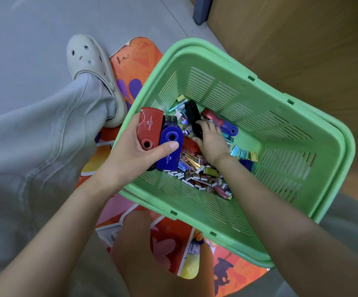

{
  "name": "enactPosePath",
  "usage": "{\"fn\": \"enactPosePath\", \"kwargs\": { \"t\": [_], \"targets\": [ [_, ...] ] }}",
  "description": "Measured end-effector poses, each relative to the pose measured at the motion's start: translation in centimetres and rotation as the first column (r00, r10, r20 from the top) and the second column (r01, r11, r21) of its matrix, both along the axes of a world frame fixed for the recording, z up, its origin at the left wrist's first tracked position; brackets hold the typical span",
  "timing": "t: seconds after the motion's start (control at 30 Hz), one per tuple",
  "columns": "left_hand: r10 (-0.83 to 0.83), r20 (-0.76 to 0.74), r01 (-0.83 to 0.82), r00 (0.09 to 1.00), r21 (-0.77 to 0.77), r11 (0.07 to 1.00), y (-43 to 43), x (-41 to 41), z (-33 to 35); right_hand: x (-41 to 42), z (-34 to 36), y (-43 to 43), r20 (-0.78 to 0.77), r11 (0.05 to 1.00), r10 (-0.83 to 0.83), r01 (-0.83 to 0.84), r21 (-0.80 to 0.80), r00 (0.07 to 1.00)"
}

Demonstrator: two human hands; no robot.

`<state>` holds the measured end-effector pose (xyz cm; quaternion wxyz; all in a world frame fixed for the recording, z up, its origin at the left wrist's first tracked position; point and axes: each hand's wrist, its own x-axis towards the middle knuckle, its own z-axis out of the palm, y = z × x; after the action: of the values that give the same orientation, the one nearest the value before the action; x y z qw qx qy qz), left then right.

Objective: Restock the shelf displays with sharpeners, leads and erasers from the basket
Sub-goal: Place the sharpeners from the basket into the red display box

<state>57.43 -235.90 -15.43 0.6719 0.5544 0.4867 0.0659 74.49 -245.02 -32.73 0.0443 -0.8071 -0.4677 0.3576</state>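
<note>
Left hand [129, 155] clutches red and blue sharpeners [170, 137]; right hand [211, 142] grips a black sharpener [192, 113]; the basket [216, 56] beneath holds plenty unshelved.

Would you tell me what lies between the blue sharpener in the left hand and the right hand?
In the head view, a loose red sharpener and small foil packets lie between the blue sharpener and the right hand.

pale green basket [216, 58]; red sharpener [150, 127], blue sharpener [167, 161], black sharpener [192, 113]; shiny foil packs [195, 170] in purple, teal and gold; orange mat [139, 58] with purple and yellow cartoon print; cream clog [86, 54]; pale grey trousers [34, 136]; grey floor [24, 28].
</note>
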Motion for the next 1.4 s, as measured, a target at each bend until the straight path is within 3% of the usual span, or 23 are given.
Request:
{"fn": "enactPosePath", "kwargs": {
  "t": [0.13, 0.3, 0.37, 0.5, 0.6, 0.67, 0.83, 1.1, 1.27, 1.4],
  "targets": [
    [-0.005, 0.018, 0.005, 1.000, -0.015, 1.000, -0.2, -0.2, 0.3, 0.2, 0.3, -0.3, -0.123, 0.991, -0.119, 0.110, -0.075, 0.985],
    [-0.026, 0.052, 0.027, 0.998, -0.020, 0.999, -0.2, -0.7, 1.6, 0.0, 2.8, -0.2, -0.078, 0.960, -0.174, 0.187, 0.209, 0.982],
    [-0.039, 0.070, 0.040, 0.997, -0.015, 0.999, 0.1, -1.0, 2.2, 0.0, 3.5, 1.5, -0.089, 0.960, -0.135, 0.153, 0.236, 0.987],
    [-0.027, 0.095, 0.026, 0.995, 0.015, 1.000, 1.0, -1.8, 3.5, 0.2, 2.3, 4.5, -0.064, 0.988, 0.094, -0.086, 0.125, 0.993],
    [0.007, 0.115, -0.012, 0.993, 0.039, 0.999, 1.8, -2.6, 4.1, 0.5, 1.3, 5.5, 0.046, 0.896, 0.436, -0.439, 0.064, 0.899],
    [0.034, 0.101, -0.040, 0.994, 0.062, 0.997, 2.4, -3.2, 4.2, 0.6, 1.0, 6.4, 0.061, 0.830, 0.558, -0.558, -0.013, 0.828],
    [0.082, 0.078, -0.088, 0.994, 0.074, 0.993, 3.1, -4.4, 3.5, 0.3, 0.0, 7.7, 0.119, 0.718, 0.681, -0.628, -0.300, 0.722],
    [0.125, 0.090, -0.130, 0.988, 0.062, 0.990, 3.1, -4.3, 3.6, 2.1, 0.5, 2.2, 0.145, 0.658, 0.731, -0.634, -0.406, 0.666],
    [0.138, 0.121, -0.144, 0.983, 0.039, 0.989, 2.9, -3.8, 3.8, 3.0, 1.7, -0.5, 0.044, 0.722, 0.626, -0.557, -0.412, 0.779],
    [0.150, 0.138, -0.156, 0.979, 0.031, 0.987, 2.7, -3.7, 3.7, 2.5, 2.7, 1.6, 0.131, 0.892, 0.449, -0.437, -0.113, 0.884]
  ]
}}
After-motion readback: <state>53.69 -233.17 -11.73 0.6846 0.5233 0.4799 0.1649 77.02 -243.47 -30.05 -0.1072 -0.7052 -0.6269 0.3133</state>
